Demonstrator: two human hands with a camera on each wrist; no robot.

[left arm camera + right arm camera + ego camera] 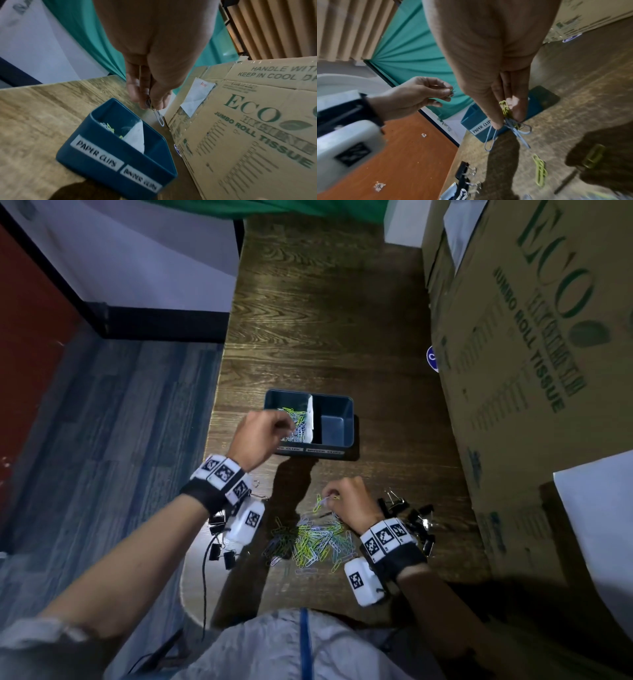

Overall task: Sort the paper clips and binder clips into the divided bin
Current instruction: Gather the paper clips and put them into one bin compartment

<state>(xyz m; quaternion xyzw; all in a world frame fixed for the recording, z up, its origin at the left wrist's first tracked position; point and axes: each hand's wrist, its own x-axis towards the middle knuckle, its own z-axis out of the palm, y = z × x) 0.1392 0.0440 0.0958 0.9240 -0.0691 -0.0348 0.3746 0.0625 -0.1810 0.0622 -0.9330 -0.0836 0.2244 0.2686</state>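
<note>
left hand (150, 86) pinches paper clips (158, 117) over the divided bin (337, 419), paper-clip side; release is due. right hand (349, 503) pinches a bunch (513, 121) above the table pile (311, 539). binder clips (416, 517) unsorted.

a blue divided bin (337, 446) sits on the worktop, coloured paper clips (297, 419) heaped in its left half. more paper clips (315, 542) lie loose nearer, black binder clips (419, 518) scattered on either side.
</note>
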